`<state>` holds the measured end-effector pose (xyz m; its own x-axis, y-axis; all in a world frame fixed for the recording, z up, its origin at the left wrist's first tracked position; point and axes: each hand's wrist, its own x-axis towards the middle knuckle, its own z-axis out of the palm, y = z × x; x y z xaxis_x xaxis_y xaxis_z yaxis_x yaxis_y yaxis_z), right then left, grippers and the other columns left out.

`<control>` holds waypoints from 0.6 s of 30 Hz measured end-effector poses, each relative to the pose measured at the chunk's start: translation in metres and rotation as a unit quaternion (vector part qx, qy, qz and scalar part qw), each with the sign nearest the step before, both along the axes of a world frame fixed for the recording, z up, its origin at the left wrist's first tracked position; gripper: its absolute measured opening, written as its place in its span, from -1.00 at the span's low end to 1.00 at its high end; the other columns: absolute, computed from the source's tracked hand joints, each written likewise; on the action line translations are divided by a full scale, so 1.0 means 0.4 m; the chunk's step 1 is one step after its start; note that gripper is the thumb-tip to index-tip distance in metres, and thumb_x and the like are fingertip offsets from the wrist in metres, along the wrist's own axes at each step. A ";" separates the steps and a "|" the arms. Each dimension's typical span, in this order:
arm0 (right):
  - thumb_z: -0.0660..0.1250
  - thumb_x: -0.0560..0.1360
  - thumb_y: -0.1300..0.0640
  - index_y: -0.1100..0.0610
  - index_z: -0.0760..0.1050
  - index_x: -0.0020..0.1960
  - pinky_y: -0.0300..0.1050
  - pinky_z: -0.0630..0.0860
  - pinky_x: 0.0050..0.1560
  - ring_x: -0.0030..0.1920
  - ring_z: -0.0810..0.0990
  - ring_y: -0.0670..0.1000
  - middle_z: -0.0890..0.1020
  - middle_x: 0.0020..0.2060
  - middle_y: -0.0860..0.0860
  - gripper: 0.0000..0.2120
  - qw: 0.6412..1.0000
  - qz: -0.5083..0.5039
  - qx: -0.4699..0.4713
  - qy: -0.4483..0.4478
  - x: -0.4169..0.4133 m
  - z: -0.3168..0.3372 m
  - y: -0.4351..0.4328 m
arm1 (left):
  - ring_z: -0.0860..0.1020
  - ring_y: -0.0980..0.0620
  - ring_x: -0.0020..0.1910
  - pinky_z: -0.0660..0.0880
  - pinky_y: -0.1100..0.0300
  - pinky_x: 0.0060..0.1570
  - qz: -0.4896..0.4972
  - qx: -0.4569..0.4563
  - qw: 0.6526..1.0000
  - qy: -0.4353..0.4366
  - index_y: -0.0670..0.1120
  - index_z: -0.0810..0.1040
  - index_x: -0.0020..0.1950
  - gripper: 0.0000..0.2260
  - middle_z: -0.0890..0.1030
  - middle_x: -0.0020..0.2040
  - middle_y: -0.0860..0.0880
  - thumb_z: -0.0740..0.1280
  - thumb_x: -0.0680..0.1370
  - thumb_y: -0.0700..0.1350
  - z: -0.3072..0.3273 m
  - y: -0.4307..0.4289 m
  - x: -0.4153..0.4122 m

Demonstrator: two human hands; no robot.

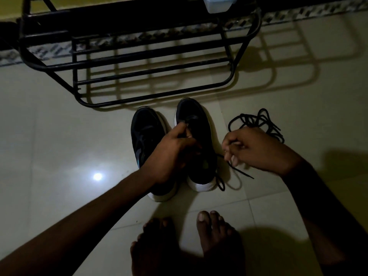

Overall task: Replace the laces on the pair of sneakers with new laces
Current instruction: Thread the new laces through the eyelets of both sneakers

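Step in hand, likely: working lace [243, 172] through eyelets of right sneaker [190, 110] on tiled floor; left hand [175, 154] grip pinches right sneaker near tongue; right hand [253, 150] grip pinched on lace, just beside shoe. Steady upper; pull straight, one eyelet at a time; keep clear of loose lace pile [258, 122]. Counts: sneakers 2, incl. left sneaker [145, 128]; lace pile 1; shoe rack [119, 18] 1; bare feet [217, 236] 2.

two bare hands, left hand [171, 154], right hand [256, 148], bare forearms [89, 216], bare feet [217, 240]
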<state>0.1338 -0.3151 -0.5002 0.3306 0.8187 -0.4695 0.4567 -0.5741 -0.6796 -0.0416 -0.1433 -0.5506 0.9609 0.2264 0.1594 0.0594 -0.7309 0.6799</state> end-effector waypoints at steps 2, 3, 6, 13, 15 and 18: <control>0.39 0.47 0.19 -0.07 0.53 0.05 -0.02 0.59 -0.01 -0.10 0.62 -0.10 0.63 -0.06 -0.10 -0.78 0.992 0.037 -0.051 -0.107 0.008 -0.045 -0.016 | 0.56 -0.01 -0.07 0.59 0.03 -0.12 -0.023 -0.013 1.000 -0.006 -0.13 0.71 0.06 -0.87 0.51 0.01 -0.10 0.47 0.53 -0.17 -0.004 0.003 -0.016; 0.46 0.43 0.15 -0.09 0.50 0.11 -0.03 0.58 0.04 -0.02 0.59 -0.10 0.59 0.02 -0.11 -0.69 0.990 0.050 -0.064 -0.112 0.008 -0.063 -0.020 | 0.58 -0.02 -0.07 0.60 0.01 -0.12 -0.036 -0.017 0.999 -0.003 -0.13 0.70 0.07 -0.87 0.52 0.01 -0.10 0.46 0.53 -0.18 -0.004 0.002 -0.022; 0.57 0.37 0.13 -0.09 0.51 0.08 -0.10 0.57 0.06 0.04 0.60 -0.12 0.62 0.02 -0.13 -0.64 0.996 0.034 -0.053 -0.059 -0.008 -0.101 -0.020 | 0.60 -0.02 -0.07 0.60 0.00 -0.13 -0.065 -0.028 0.997 0.010 -0.13 0.70 0.09 -0.86 0.55 0.01 -0.08 0.47 0.54 -0.23 -0.007 -0.001 -0.034; 0.48 0.48 0.24 0.06 0.66 -0.16 -0.20 0.57 -0.20 -0.27 0.68 -0.01 0.68 -0.33 0.02 -0.89 0.999 -0.026 -0.011 0.029 -0.013 -0.061 -0.030 | 0.63 0.02 0.02 0.61 0.04 -0.03 -0.027 -0.041 0.998 0.035 -0.11 0.68 0.15 -0.74 0.63 0.06 -0.05 0.38 0.49 -0.29 0.024 0.000 -0.048; 0.45 0.52 0.26 0.16 0.66 -0.11 -0.14 0.62 -0.16 -0.29 0.68 0.04 0.70 -0.33 0.06 -0.95 0.990 -0.071 0.047 0.108 -0.015 -0.018 -0.032 | 0.66 0.12 -0.01 0.63 0.07 -0.02 0.054 -0.111 0.991 0.042 -0.12 0.66 0.14 -0.79 0.69 0.00 0.01 0.32 0.55 -0.27 0.044 -0.018 -0.044; 0.41 0.54 0.27 0.26 0.66 -0.09 -0.13 0.59 -0.20 -0.32 0.66 0.09 0.70 -0.31 0.13 -0.92 0.973 -0.090 0.109 0.183 -0.044 0.037 -0.022 | 0.71 0.07 -0.16 0.65 0.05 -0.13 0.150 -0.271 0.946 0.098 -0.10 0.66 0.01 -0.91 0.73 -0.15 0.01 0.35 0.63 -0.14 0.084 -0.044 -0.014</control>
